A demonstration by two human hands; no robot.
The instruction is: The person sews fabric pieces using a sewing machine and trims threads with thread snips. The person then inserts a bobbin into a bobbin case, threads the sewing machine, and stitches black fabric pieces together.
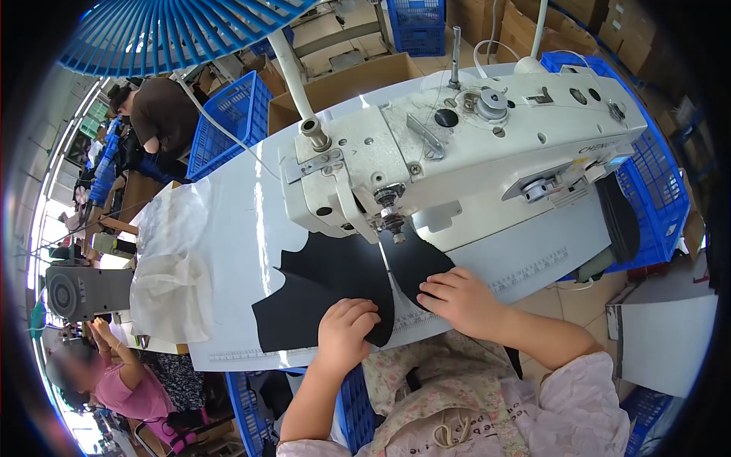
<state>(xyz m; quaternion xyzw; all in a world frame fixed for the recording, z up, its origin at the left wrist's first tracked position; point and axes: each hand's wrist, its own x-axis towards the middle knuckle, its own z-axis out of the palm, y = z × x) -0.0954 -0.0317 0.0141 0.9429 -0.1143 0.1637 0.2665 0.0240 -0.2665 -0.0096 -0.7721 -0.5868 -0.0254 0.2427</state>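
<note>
Black fabric (320,282) lies on the white table under the needle area of a white sewing machine (457,145). A narrow pale gap runs through the fabric from the needle toward me. At the near edge of the left part, my left hand (346,331) has its fingers curled on the cloth, the fingertips pressed together. My right hand (457,301) grips the near edge of the right part, its fingers bent over it. The fabric's far side goes under the machine head, where it is partly hidden.
White translucent sheets (171,297) lie on the table's left side. Blue crates (236,122) stand behind the table and at the right. A person in pink (137,388) sits at the left; another in dark clothing (164,114) is farther back. A blue fan guard (175,30) hangs above.
</note>
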